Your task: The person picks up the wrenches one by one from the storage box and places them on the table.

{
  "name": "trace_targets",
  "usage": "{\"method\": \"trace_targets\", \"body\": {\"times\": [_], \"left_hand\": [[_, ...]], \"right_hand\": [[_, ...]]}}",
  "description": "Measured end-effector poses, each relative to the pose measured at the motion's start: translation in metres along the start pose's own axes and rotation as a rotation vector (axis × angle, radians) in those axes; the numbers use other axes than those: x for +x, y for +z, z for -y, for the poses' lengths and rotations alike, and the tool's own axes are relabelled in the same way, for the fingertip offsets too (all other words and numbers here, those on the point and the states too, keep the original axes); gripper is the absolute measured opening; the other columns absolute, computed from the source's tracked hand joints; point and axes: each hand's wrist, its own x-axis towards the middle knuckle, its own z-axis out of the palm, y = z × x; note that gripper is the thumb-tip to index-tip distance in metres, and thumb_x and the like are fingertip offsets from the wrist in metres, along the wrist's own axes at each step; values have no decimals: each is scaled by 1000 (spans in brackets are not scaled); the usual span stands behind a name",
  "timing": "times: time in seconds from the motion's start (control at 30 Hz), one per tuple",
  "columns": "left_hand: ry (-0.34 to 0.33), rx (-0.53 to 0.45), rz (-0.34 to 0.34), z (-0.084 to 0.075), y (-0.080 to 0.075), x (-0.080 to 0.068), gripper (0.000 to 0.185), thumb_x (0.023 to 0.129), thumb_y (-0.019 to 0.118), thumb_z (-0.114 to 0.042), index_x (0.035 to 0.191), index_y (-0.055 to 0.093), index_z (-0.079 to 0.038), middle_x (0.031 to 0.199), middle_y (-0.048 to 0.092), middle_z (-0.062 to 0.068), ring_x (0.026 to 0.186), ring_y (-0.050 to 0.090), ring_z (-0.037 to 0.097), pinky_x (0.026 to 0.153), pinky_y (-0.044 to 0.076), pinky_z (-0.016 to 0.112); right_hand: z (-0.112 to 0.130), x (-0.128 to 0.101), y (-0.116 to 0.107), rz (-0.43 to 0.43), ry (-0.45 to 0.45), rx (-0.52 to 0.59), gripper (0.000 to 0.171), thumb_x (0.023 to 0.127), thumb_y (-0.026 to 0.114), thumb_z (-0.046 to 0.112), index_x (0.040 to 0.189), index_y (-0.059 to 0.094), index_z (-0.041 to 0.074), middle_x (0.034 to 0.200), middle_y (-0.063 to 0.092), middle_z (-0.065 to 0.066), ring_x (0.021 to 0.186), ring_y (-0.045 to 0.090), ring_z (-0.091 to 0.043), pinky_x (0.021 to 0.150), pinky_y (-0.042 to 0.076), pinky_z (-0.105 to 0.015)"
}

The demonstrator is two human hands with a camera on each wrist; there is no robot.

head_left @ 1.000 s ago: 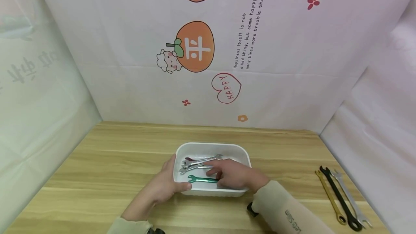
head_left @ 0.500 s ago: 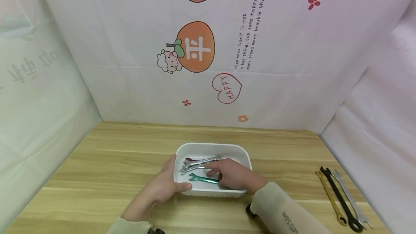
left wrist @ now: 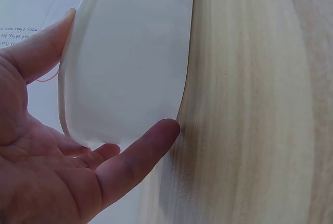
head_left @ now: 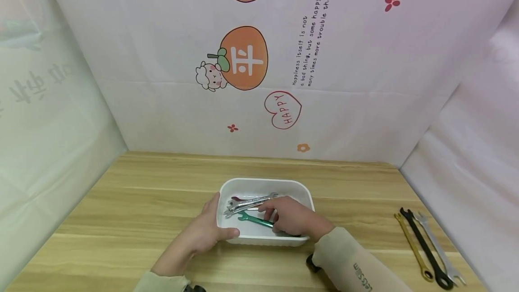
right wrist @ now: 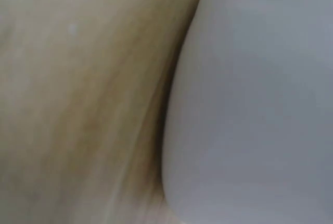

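Observation:
A white plastic box (head_left: 259,240) stands on the wooden table. My left hand (head_left: 204,233) holds its left end, with the thumb at the near corner; in the left wrist view, thumb and fingers spread around the box wall (left wrist: 127,57). My right hand (head_left: 293,216) reaches inside over the right end, fingers curled, and pinches a green wrench (head_left: 257,221). The wrench's open-ended head points left, while its other end is hidden under the hand. Behind it lie silver wrenches (head_left: 253,201) and a dark red one (head_left: 236,198). Only the box's outer wall (right wrist: 250,104) and tabletop fill the right wrist view.
On the table's right side lie a gold wrench (head_left: 412,247), a black wrench (head_left: 424,247) and a silver wrench (head_left: 439,247), side by side. Printed white cloth (head_left: 344,120) hangs behind the table and along both sides.
The green wrench has turned in the box, its head swinging away toward the silver wrenches. My right fingers have drawn in slightly; the left hand and box have stayed put.

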Motion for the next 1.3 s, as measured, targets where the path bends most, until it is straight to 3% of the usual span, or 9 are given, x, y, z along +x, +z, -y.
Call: {"method": "trace_targets", "body": {"times": [0.4, 0.73, 0.97, 1.2, 1.3], "left_hand": [[1, -11, 7, 0, 0, 1, 117, 70, 91, -21, 158, 16, 0, 148, 33, 29, 116, 48, 39, 101, 33, 60], [-4, -6, 12, 2, 0, 1, 118, 71, 91, -22, 157, 14, 1, 150, 31, 29, 120, 46, 41, 103, 32, 60], [-7, 16, 7, 1, 0, 1, 118, 72, 90, -25, 157, 13, 3, 151, 30, 30, 122, 45, 42, 103, 31, 60], [-4, 9, 7, 1, 0, 0, 119, 70, 90, -25, 157, 13, 1, 151, 31, 29, 121, 46, 42, 103, 32, 61], [-5, 8, 6, 1, 0, 1, 119, 71, 90, -25, 158, 14, 0, 150, 31, 28, 120, 46, 42, 102, 32, 61]], "right_hand": [[0, -2, -3, 15, -11, -21, 48, 73, 71, -10, 112, 72, 18, 88, 62, 14, 87, 56, -13, 77, 46, -29], [-1, -1, -5, -20, -14, 53, 49, 76, 74, -7, 116, 73, 20, 91, 62, 14, 84, 56, -11, 74, 48, -29], [-2, 1, -12, -80, 81, 256, 57, 78, 77, -2, 131, 66, 18, 96, 62, 5, 85, 55, -20, 75, 46, -37], [-8, 5, -14, -145, 142, 598, 59, 83, 71, -10, 137, 59, 11, 101, 58, -15, 84, 59, -28, 68, 56, -43], [-9, 5, -15, -187, 159, 677, 61, 83, 69, -12, 139, 57, 10, 103, 56, -19, 84, 61, -30, 69, 57, -45]]}}
